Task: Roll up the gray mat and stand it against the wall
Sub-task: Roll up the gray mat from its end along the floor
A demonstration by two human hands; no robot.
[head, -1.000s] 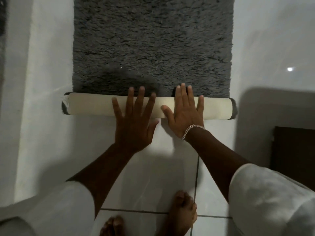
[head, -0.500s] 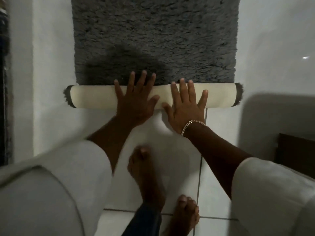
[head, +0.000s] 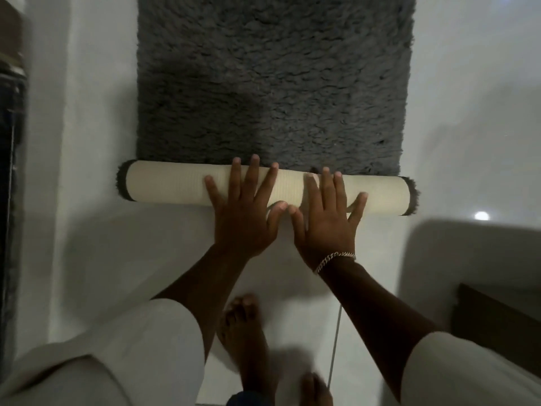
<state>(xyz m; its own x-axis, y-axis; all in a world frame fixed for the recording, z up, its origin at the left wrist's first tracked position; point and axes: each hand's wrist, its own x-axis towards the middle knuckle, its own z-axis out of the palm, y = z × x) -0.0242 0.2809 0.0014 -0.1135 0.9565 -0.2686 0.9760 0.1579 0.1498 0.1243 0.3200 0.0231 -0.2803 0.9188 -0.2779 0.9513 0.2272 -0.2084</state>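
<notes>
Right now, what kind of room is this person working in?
Probably a room in a home, perhaps a bathroom or hallway, though that is a guess. A shaggy gray mat lies on glossy white floor tiles, and the person's feet are bare.

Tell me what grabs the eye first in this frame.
Two bare hands pressed flat, fingers spread, side by side on a cream-backed roll lying across the middle of the frame: left hand, right hand with a chain bracelet at the wrist. Beyond the roll, the unrolled part of the shaggy gray mat fills the upper centre on a pale tiled floor. Bare feet show at the bottom edge.
</notes>
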